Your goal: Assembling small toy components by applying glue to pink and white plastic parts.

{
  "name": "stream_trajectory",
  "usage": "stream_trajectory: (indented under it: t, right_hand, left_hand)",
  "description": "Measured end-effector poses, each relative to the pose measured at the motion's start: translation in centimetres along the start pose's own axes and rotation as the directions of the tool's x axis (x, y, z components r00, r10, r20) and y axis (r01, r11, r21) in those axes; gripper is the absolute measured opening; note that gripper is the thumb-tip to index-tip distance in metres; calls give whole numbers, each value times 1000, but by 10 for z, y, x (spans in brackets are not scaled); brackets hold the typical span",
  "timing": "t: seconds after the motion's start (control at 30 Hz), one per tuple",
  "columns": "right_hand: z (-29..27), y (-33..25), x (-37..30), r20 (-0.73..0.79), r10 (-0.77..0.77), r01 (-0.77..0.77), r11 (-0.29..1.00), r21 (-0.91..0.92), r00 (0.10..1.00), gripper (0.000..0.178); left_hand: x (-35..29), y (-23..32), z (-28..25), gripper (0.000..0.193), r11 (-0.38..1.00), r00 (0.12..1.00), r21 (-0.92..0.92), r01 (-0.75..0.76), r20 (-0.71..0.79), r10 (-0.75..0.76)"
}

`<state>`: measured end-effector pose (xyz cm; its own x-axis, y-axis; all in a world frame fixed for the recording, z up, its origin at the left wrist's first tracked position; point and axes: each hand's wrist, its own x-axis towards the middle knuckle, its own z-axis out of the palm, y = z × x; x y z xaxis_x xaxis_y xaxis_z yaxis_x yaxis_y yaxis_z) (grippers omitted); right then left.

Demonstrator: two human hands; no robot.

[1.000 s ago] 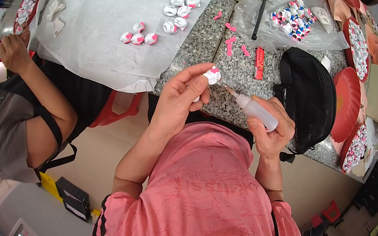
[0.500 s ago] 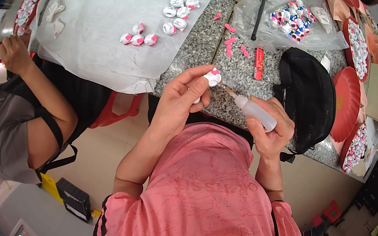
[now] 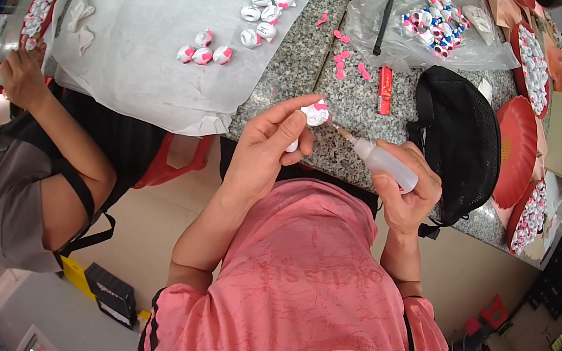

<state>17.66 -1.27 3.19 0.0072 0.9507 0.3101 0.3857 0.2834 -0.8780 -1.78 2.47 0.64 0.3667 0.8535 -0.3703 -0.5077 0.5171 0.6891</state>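
Between the thumb and index finger of my left hand (image 3: 264,148) is a small white cat-shaped figurine head (image 3: 315,113) with a pink bow. Another white bit shows lower, among the curled fingers; its kind is hidden. My right hand (image 3: 410,183) grips a translucent squeeze bottle (image 3: 387,163), tilted so its thin nozzle (image 3: 344,133) points up-left, just short of the head's right edge. Beyond my hands, small pink bow pieces (image 3: 341,64) lie on the speckled stone table (image 3: 296,74). White figurine heads (image 3: 203,55), some with pink bows, stand in groups on a white sheet (image 3: 130,53).
Right of the loose bows lies a red tube-like packet (image 3: 385,89). A black mesh bag (image 3: 460,145) sits beside my right hand. Farther back are a black pen-like stick (image 3: 385,20), a plastic bag (image 3: 442,26) of coloured pieces and red trays (image 3: 513,152). A co-worker (image 3: 34,187) sits at left.
My right hand and the bottle have shifted slightly right, drawing the nozzle a little away from the figurine head. The head has turned slightly in my left fingers.
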Motion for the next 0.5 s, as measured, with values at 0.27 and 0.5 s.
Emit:
stream_trajectory:
  t: [0.27,0.5]
  right_hand:
    - [0,3,3,7,-70,70,997,-16,998,34]
    - [-1,0,-1,17,21,-21,1000,-7,1000,33]
  left_hand:
    - [0,-1,-1,32,1000,999,13,10,33,-10]
    - [0,1,4,33,1000,1000,8,-7,9,7]
